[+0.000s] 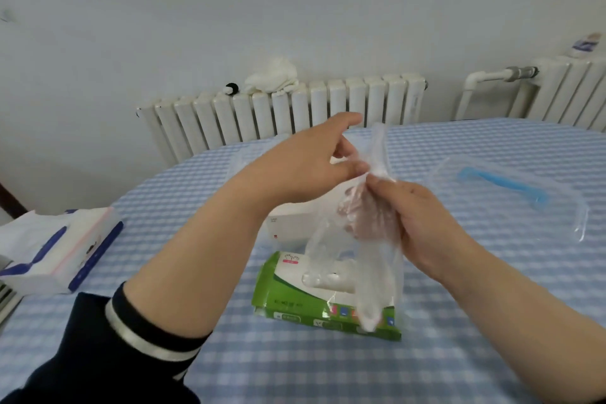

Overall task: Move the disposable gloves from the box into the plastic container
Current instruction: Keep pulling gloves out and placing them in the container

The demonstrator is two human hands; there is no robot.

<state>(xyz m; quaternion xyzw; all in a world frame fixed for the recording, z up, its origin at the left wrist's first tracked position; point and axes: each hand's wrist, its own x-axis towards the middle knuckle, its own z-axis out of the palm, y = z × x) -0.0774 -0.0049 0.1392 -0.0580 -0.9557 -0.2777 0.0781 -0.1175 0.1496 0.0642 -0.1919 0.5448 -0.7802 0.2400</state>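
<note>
Both hands are raised above the middle of the tabletop (459,354), which has a blue-and-white checked cloth. The right hand (423,223) has its fingers curled round a clear disposable glove (367,259), bunched at the top and hanging down toward the green and white glove box (295,298) lying on the near middle of the cloth. The left hand (305,167) pinches the upper end of the same glove between thumb and fingertips, with its forefinger stretched out. A clear plastic container (524,187) with a blue strip sits far right on the cloth. Behind the hands stands a white box (288,223). A tissue pack (55,249) lies at the left edge. A white radiator (285,111) lines the far wall.
</note>
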